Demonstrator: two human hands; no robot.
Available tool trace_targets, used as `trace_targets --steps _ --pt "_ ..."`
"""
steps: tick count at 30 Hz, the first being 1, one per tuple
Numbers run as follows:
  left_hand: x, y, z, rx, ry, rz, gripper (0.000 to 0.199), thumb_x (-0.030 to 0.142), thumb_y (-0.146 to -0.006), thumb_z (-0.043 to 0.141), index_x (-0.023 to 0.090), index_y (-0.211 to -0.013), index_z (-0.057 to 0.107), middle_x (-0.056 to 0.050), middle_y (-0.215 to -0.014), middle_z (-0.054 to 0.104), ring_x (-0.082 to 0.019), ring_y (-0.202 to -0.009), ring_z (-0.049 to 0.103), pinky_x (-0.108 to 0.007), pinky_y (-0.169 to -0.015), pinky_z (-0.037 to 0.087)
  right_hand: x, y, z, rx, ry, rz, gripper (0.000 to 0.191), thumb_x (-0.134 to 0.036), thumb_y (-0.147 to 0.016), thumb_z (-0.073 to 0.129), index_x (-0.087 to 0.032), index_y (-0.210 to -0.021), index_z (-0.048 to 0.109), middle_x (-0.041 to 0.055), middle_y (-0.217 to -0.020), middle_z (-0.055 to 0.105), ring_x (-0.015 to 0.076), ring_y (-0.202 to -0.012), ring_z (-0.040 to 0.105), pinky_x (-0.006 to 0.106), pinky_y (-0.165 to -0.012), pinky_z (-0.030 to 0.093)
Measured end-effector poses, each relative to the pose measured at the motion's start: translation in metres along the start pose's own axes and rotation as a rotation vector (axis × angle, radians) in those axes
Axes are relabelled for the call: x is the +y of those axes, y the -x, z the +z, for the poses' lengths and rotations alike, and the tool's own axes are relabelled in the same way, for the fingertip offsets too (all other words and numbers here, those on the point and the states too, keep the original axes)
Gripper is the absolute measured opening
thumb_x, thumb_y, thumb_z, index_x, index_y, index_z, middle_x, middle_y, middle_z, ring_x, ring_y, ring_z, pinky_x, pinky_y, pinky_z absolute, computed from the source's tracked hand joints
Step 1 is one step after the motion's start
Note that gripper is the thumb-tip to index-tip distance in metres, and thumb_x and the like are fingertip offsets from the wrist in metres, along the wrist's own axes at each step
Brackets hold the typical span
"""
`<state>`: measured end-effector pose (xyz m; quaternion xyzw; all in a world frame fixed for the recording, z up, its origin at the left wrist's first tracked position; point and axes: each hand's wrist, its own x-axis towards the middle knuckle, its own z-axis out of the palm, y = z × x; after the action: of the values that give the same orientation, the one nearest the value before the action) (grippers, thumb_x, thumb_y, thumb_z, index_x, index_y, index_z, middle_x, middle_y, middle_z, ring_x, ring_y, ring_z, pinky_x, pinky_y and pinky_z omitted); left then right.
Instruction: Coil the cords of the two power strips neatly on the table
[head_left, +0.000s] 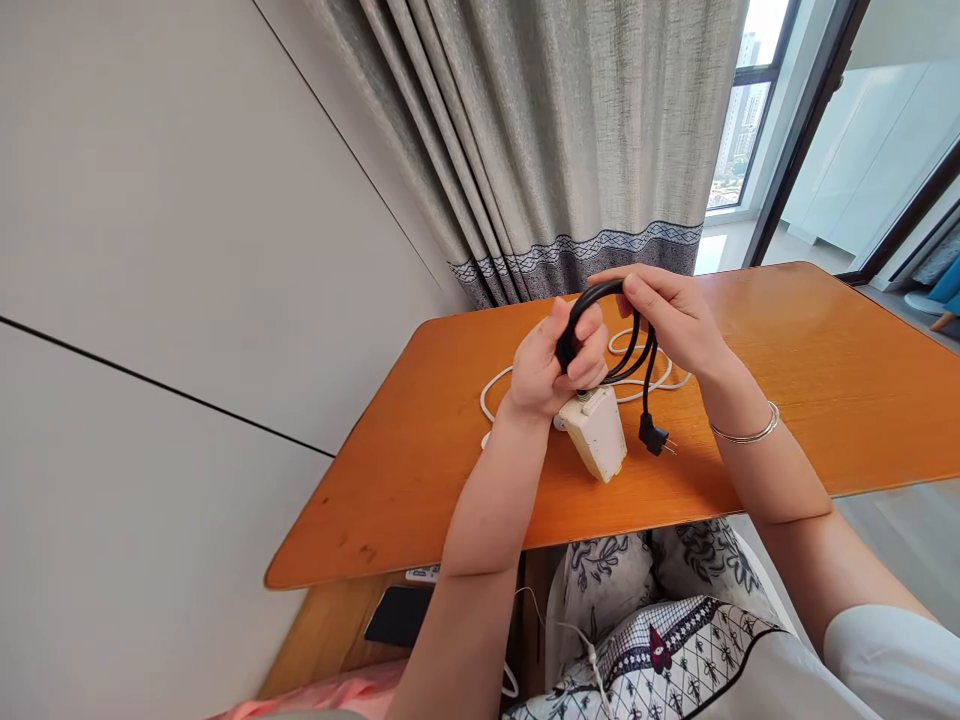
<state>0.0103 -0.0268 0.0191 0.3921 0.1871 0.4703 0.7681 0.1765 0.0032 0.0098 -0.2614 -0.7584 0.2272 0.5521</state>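
Observation:
A black power cord point(596, 292) is gathered in loops between my hands above the table. My left hand point(559, 358) is closed around the left side of the loops. With thumb and fingers, my right hand point(667, 312) pinches the top right of the coil. The cord's black plug point(654, 436) dangles below on a short length, its metal prongs pointing right. Just under my left hand is an off-white, worn block-shaped device point(598, 435); whether the black cord joins it is hidden. Behind the coil, a white cable point(634, 397) lies in loose curves on the tabletop.
The orange-brown wooden table point(420, 480) spans the view, with a pale wall point(187, 250) at left and grey curtains point(585, 130) behind. Below its front edge, a dark phone-like slab point(399, 615) lies on a wooden surface. A window point(742, 130) is at far right.

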Motion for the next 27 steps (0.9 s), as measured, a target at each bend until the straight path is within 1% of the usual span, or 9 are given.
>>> trace_targets --steps 2,4,8,11,15,19,22,25,27 --pt "0.003 0.002 0.000 0.037 0.000 0.073 0.058 0.068 -0.102 0.026 0.022 -0.068 0.038 0.009 -0.039 0.030 -0.005 -0.023 0.018 -0.018 -0.030 0.023 0.007 -0.001 0.002 -0.040 -0.040 0.040 0.056 -0.068 -0.100 0.039 -0.021 -0.107 0.070 0.0014 -0.078 0.061 0.0130 -0.065 0.056 0.027 -0.061 0.048" --pt "0.008 0.003 0.001 0.086 0.001 0.170 0.058 0.069 -0.101 0.029 0.022 -0.068 0.039 0.009 -0.040 0.037 -0.005 -0.024 0.018 -0.019 -0.030 0.024 0.014 0.000 0.005 -0.104 -0.077 0.092 0.054 -0.067 -0.101 0.037 -0.022 -0.114 0.065 0.0006 -0.080 0.061 0.0116 -0.061 0.054 0.025 -0.057 0.047" --pt "0.019 0.005 0.004 0.200 -0.021 0.378 0.057 0.064 -0.103 0.030 0.021 -0.067 0.039 0.004 -0.057 0.064 -0.004 -0.026 0.018 -0.021 -0.029 0.022 0.020 0.003 0.012 -0.271 -0.105 0.194 0.050 -0.056 -0.102 0.045 -0.020 -0.137 0.049 -0.0005 -0.085 0.061 0.0122 -0.067 0.059 0.026 -0.064 0.052" --pt "0.025 0.004 0.003 0.246 -0.036 0.509 0.058 0.058 -0.105 0.027 0.020 -0.064 0.038 0.002 -0.079 0.078 -0.003 -0.028 0.022 -0.022 -0.028 0.022 0.015 0.006 0.014 -0.430 0.034 0.210 0.052 -0.044 -0.097 0.057 -0.018 -0.140 0.045 0.0000 -0.086 0.064 0.0152 -0.074 0.061 0.029 -0.067 0.051" --pt "0.025 -0.001 -0.002 0.213 -0.041 0.631 0.056 0.057 -0.104 0.036 0.020 -0.063 0.041 -0.001 -0.093 0.081 -0.003 -0.030 0.032 -0.022 -0.029 0.025 0.000 0.007 0.013 -0.622 0.349 0.276 0.052 -0.024 -0.087 0.070 -0.016 -0.134 0.049 0.0029 -0.091 0.069 0.0174 -0.073 0.063 0.029 -0.065 0.047" --pt "0.024 -0.007 -0.006 0.309 -0.056 0.711 0.057 0.050 -0.108 0.028 0.019 -0.061 0.038 -0.002 -0.100 0.082 -0.003 -0.030 0.033 -0.022 -0.030 0.023 -0.005 0.010 0.016 -0.669 0.657 0.309 0.049 -0.015 -0.083 0.069 -0.016 -0.129 0.052 0.0100 -0.104 0.073 0.0225 -0.085 0.068 0.029 -0.066 0.044" --pt "0.024 -0.009 -0.008 0.374 -0.117 0.687 0.056 0.058 -0.103 0.038 0.020 -0.063 0.042 0.000 -0.103 0.081 -0.005 -0.033 0.035 -0.024 -0.033 0.025 -0.003 0.013 0.021 -0.675 0.888 0.286 0.046 -0.010 -0.086 0.061 -0.013 -0.130 0.052 0.0160 -0.110 0.073 0.0271 -0.093 0.069 0.032 -0.070 0.043" --pt "0.023 -0.010 -0.010 0.388 -0.093 0.698 0.056 0.063 -0.102 0.036 0.021 -0.066 0.045 0.000 -0.109 0.080 -0.004 -0.034 0.037 -0.025 -0.034 0.025 -0.001 0.015 0.026 -0.636 1.086 0.251 0.042 -0.003 -0.089 0.049 -0.010 -0.130 0.055 0.0205 -0.109 0.073 0.0294 -0.097 0.069 0.037 -0.077 0.043" --pt "0.022 -0.010 -0.012 0.387 -0.061 0.717 0.057 0.064 -0.102 0.034 0.021 -0.067 0.045 -0.001 -0.113 0.080 -0.004 -0.035 0.041 -0.025 -0.034 0.024 -0.002 0.015 0.028 -0.609 1.146 0.229 0.037 -0.003 -0.092 0.045 -0.010 -0.123 0.063 0.0210 -0.103 0.073 0.0307 -0.098 0.068 0.041 -0.083 0.043"
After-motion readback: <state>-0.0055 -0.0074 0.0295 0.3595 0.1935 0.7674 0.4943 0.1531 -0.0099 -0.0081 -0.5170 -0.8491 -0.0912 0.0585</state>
